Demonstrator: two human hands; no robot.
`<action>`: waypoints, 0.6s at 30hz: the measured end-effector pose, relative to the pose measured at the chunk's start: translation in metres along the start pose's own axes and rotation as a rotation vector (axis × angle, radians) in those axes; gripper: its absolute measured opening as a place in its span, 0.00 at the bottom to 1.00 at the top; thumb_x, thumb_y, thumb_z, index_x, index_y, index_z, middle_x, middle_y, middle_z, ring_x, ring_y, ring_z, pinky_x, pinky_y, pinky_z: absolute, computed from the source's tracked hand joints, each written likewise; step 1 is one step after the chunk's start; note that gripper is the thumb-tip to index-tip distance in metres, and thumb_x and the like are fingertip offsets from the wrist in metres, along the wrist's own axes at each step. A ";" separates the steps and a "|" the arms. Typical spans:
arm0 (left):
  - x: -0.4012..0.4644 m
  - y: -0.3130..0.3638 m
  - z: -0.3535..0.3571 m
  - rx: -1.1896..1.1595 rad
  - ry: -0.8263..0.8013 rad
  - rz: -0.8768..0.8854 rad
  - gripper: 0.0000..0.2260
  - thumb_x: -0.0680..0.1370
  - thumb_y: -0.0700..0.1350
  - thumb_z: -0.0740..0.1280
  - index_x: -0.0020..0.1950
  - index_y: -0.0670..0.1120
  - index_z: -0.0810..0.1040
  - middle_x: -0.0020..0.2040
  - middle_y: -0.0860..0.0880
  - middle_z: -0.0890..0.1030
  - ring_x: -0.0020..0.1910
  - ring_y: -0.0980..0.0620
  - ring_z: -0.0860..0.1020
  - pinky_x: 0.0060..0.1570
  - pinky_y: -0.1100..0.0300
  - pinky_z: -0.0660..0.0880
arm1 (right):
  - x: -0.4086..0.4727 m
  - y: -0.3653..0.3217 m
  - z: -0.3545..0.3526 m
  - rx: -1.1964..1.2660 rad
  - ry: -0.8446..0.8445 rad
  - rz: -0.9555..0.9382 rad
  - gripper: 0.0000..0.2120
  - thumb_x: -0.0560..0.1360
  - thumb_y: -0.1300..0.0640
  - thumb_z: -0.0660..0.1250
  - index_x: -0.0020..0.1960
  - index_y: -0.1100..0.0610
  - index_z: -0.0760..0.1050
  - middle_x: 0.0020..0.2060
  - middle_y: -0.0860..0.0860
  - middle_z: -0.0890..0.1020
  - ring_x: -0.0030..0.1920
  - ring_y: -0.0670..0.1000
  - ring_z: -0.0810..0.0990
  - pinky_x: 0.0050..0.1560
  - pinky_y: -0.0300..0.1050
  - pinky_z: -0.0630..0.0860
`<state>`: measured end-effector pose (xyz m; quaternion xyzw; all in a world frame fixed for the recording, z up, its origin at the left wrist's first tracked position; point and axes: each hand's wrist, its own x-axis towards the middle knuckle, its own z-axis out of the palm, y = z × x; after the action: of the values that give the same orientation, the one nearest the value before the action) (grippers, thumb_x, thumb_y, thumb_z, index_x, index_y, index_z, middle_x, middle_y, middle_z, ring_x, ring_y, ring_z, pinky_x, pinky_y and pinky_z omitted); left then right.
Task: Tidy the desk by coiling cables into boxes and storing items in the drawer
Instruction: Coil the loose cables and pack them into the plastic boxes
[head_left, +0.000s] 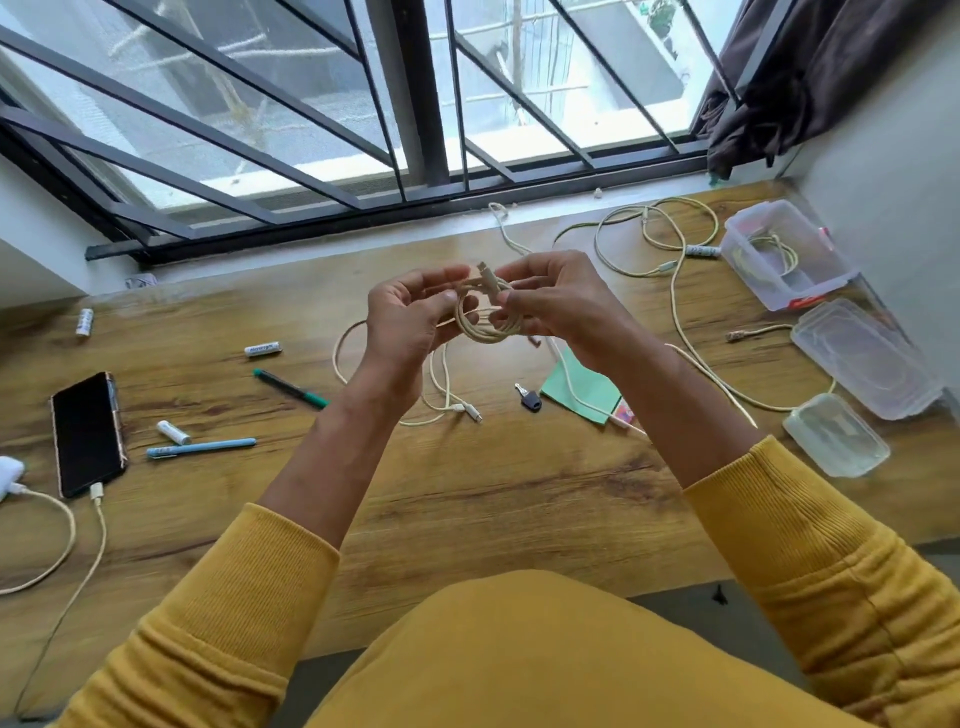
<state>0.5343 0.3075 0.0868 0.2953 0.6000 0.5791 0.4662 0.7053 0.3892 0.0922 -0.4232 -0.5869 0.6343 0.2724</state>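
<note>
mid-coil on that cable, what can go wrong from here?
1. The coil is held only by the fingers of both hands; loosening either could let the loops spring open.
2. Its free tail trails on the desk near the key and green card, so pulling may drag them.

Mustard-yellow ribbed sleeves (810, 561) frame a brown wood-grain bench (493, 488) streaked with darker veins. The coiled cream braided cable (480, 325) is pale beige; a black glossy phone (85, 434) has a copper edge. One teal-capped dark pen (291, 389), one light blue pen (202, 448), white cylindrical batteries (264, 349), a mint green paper sheet (582, 389), clear plastic boxes (784, 254) with a red label, a dark brown curtain (831, 78)
</note>
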 end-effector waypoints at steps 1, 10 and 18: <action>0.001 -0.001 0.007 -0.002 -0.018 -0.006 0.13 0.82 0.28 0.63 0.61 0.37 0.83 0.52 0.39 0.87 0.48 0.44 0.87 0.49 0.53 0.85 | -0.002 0.003 -0.007 -0.022 0.005 0.011 0.09 0.78 0.67 0.73 0.58 0.66 0.82 0.50 0.66 0.86 0.46 0.59 0.89 0.44 0.47 0.85; 0.022 -0.016 0.095 0.079 -0.122 -0.061 0.14 0.82 0.29 0.63 0.63 0.38 0.83 0.58 0.39 0.86 0.56 0.41 0.86 0.53 0.52 0.85 | -0.015 0.026 -0.095 -0.031 0.153 0.093 0.08 0.77 0.63 0.76 0.56 0.60 0.86 0.46 0.59 0.89 0.42 0.53 0.88 0.40 0.47 0.85; 0.043 -0.046 0.203 0.343 -0.219 0.041 0.17 0.76 0.38 0.72 0.63 0.47 0.86 0.59 0.51 0.87 0.57 0.51 0.86 0.59 0.47 0.84 | -0.017 0.055 -0.196 0.085 0.483 0.118 0.09 0.78 0.66 0.74 0.58 0.63 0.85 0.47 0.60 0.87 0.41 0.56 0.87 0.38 0.48 0.85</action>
<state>0.7094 0.4243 0.0545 0.4438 0.6294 0.4425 0.4595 0.8898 0.4664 0.0519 -0.5839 -0.4519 0.5539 0.3848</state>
